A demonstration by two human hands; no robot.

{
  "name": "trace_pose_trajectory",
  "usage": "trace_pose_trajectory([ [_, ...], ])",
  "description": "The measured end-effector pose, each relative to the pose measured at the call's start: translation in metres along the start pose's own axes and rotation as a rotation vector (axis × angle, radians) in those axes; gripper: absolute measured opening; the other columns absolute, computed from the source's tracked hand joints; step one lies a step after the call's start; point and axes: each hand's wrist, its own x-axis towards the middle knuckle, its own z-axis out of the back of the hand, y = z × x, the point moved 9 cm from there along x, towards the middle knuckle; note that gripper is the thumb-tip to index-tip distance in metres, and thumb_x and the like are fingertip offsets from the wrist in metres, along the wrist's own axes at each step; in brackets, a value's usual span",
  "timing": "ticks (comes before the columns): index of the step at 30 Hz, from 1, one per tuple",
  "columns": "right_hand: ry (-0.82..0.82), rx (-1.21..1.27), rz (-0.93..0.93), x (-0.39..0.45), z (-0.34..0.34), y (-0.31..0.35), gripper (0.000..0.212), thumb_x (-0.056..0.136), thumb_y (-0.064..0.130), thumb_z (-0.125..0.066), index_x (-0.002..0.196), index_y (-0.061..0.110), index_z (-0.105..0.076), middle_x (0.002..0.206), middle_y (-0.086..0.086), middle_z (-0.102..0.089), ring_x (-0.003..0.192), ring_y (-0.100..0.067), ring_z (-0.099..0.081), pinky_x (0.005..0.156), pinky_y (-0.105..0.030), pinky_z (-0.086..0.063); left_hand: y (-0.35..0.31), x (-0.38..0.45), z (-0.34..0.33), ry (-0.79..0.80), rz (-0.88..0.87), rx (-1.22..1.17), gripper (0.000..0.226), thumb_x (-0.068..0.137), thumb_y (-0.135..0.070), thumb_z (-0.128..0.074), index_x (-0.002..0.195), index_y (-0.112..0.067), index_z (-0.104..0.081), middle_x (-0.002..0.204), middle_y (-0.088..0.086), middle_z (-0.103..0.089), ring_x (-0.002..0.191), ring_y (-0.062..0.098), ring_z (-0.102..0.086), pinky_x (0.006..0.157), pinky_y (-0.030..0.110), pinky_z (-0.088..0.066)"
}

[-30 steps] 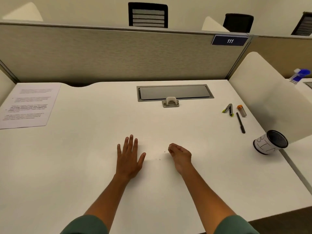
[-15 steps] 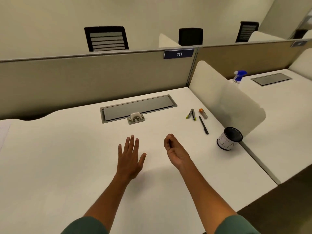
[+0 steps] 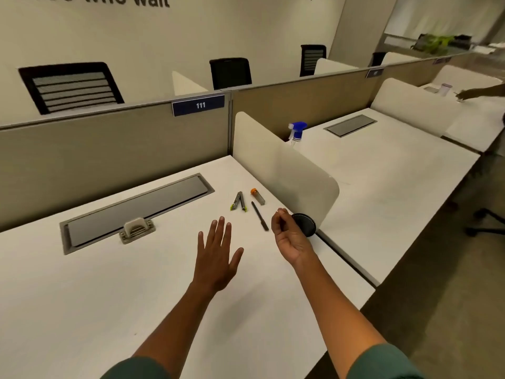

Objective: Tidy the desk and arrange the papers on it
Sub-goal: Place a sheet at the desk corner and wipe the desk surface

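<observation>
Left hand point(image 3: 217, 258): palm down, fingers spread and straight, grip wide open, holding nothing; whether the palm touches the white tabletop point(image 3: 82, 296) or hovers just above it cannot be told. Right hand point(image 3: 291, 237): fingers curled loosely inward, thumb tip close to the fingertips; no object visible inside the curl, so whether this grip pinches anything cannot be told. The right hand sits in front of a dark-rimmed cup point(image 3: 306, 224), which stands at the foot of the cream side divider point(image 3: 284, 170); contact between hand and cup cannot be told. No papers are visible on the tabletop in this view. Loose items lie beyond both hands, near the divider: a black pen point(image 3: 259, 219) just left of the right hand's fingers, a pair of green-tipped grey markers point(image 3: 239, 201) beyond the left fingertips, and a small orange-capped tube point(image 3: 258, 196) beside them. None is touched by either hand. A grey cable-tray lid point(image 3: 136, 207) with a cream clip point(image 3: 137, 229) lies farther left. A blue-topped spray bottle point(image 3: 296, 132) stands behind the divider on the neighbouring desk.
</observation>
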Motion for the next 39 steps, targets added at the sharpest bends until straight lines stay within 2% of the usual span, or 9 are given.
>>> trace_pose_trajectory([
  [3, 0.007, -0.004, 0.067, 0.011, 0.009, 0.04, 0.036, 0.056, -0.013, -0.082, 0.086, -0.001, -0.067, 0.081, -0.011, -0.07, 0.077, -0.019, -0.067, 0.065, -0.025, -0.059, -0.028, 0.019, -0.014, 0.028, -0.04, 0.003, 0.075, 0.094, -0.06, -0.009, 0.155, -0.015, -0.006, 0.163, 0.004, 0.006, 0.149, 0.022, 0.011, 0.12, 0.05, 0.0],
  [6, -0.1, -0.143, 0.205, 0.023, 0.026, 0.083, 0.013, 0.078, -0.01, -0.068, 0.086, 0.0, -0.065, 0.076, -0.009, -0.07, 0.07, -0.015, -0.069, 0.066, -0.023, -0.059, -0.048, 0.032, -0.028, 0.051, -0.062, 0.007, 0.075, 0.095, -0.06, -0.01, 0.155, -0.015, -0.006, 0.163, 0.005, 0.006, 0.149, 0.022, 0.011, 0.12, 0.05, 0.0],
  [9, -0.19, -0.339, 0.291, 0.033, 0.037, 0.113, 0.011, 0.078, -0.013, -0.067, 0.082, -0.003, -0.066, 0.075, -0.011, -0.069, 0.072, -0.019, -0.068, 0.065, -0.022, -0.058, -0.059, 0.039, -0.038, 0.066, -0.073, 0.006, 0.075, 0.095, -0.059, -0.012, 0.154, -0.014, -0.009, 0.163, 0.006, 0.004, 0.15, 0.023, 0.008, 0.12, 0.05, -0.002],
  [11, -0.242, -0.607, 0.327, 0.04, 0.041, 0.127, 0.012, 0.078, -0.012, -0.069, 0.082, -0.001, -0.068, 0.077, -0.011, -0.069, 0.074, -0.021, -0.066, 0.066, -0.022, -0.058, -0.062, 0.043, -0.045, 0.076, -0.073, 0.004, 0.076, 0.095, -0.06, -0.01, 0.154, -0.013, -0.011, 0.163, 0.006, 0.002, 0.15, 0.023, 0.006, 0.12, 0.05, -0.003],
  [14, -0.332, -1.342, 0.44, 0.051, 0.035, 0.145, 0.013, 0.073, 0.0, -0.075, 0.078, 0.012, -0.075, 0.077, -0.002, -0.072, 0.078, -0.019, -0.068, 0.07, -0.02, -0.053, -0.062, 0.046, -0.052, 0.085, -0.064, 0.005, 0.076, 0.095, -0.061, -0.007, 0.154, -0.013, -0.013, 0.163, 0.006, 0.0, 0.15, 0.024, 0.004, 0.119, 0.051, -0.005],
  [18, -0.241, -1.944, 0.555, 0.068, 0.012, 0.139, 0.012, 0.073, 0.002, -0.071, 0.076, 0.013, -0.077, 0.079, 0.001, -0.072, 0.079, -0.016, -0.063, 0.076, -0.024, -0.049, -0.054, 0.048, -0.059, 0.091, -0.042, 0.002, 0.075, 0.096, -0.06, -0.008, 0.154, -0.014, -0.013, 0.163, 0.006, -0.001, 0.15, 0.024, 0.003, 0.12, 0.052, -0.008],
  [27, -0.195, -2.17, 0.668, 0.084, 0.003, 0.127, 0.027, 0.077, -0.015, -0.053, 0.075, 0.006, -0.07, 0.094, -0.012, -0.066, 0.085, -0.028, -0.062, 0.068, -0.027, -0.044, -0.042, 0.05, -0.057, 0.086, -0.004, 0.006, 0.078, 0.094, -0.062, -0.002, 0.154, -0.014, -0.013, 0.163, 0.005, 0.0, 0.15, 0.023, 0.004, 0.119, 0.05, -0.004],
  [31, -0.188, -2.262, 0.595, 0.086, 0.008, 0.116, 0.026, 0.09, 0.002, -0.051, 0.104, 0.009, -0.071, 0.109, -0.012, -0.068, 0.096, -0.03, -0.063, 0.073, -0.028, -0.047, -0.038, 0.05, -0.054, 0.078, 0.006, 0.002, 0.078, 0.094, -0.062, -0.003, 0.153, -0.013, -0.016, 0.163, 0.006, -0.004, 0.15, 0.023, 0.001, 0.119, 0.052, -0.009],
  [39, -0.012, -2.323, 1.031, 0.054, -0.014, 0.082, 0.05, 0.088, 0.039, -0.062, 0.132, 0.016, -0.053, 0.139, -0.011, -0.05, 0.128, -0.031, -0.045, 0.101, -0.047, -0.044, -0.027, 0.042, -0.044, 0.063, 0.02, 0.017, 0.076, 0.094, -0.062, -0.004, 0.154, -0.015, -0.008, 0.163, 0.005, 0.004, 0.15, 0.023, 0.008, 0.12, 0.053, -0.005],
])
